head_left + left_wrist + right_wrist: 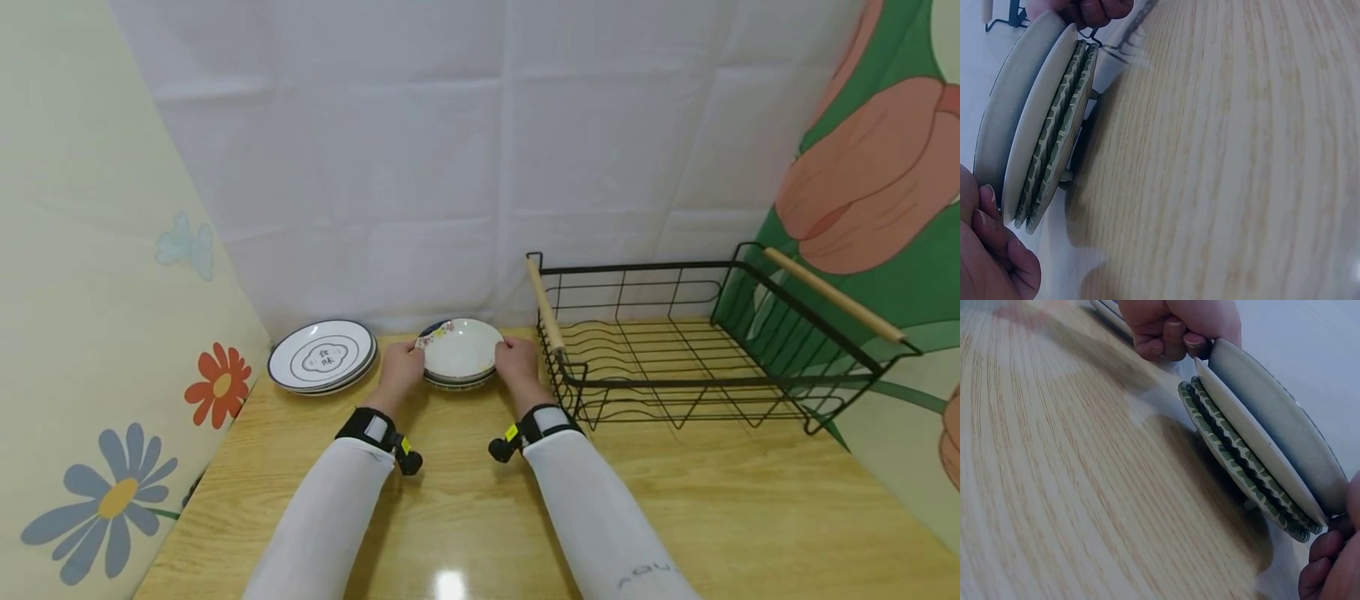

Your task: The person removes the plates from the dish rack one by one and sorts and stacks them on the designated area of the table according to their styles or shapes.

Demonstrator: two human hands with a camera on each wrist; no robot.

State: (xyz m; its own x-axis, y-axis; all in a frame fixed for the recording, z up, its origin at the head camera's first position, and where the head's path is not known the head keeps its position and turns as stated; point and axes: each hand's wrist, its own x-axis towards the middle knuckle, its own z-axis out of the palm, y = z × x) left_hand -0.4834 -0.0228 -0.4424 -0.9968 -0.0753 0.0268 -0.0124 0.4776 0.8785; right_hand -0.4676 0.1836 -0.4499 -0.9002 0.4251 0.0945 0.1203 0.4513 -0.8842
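My left hand and right hand grip opposite sides of a white plate with small flowers at its rim. It is the top one of a short stack. Directly below it, the left wrist view shows another pale plate and two plates with green patterned edges. Fingertips curl under the rim at the left. In the right wrist view, the top plate stands slightly apart from the pale plate below.
Left of my hands sits a stack of larger white plates with dark blue rims. A black wire dish rack with wooden handles stands right of my right hand. The wooden table meets a white cloth backdrop.
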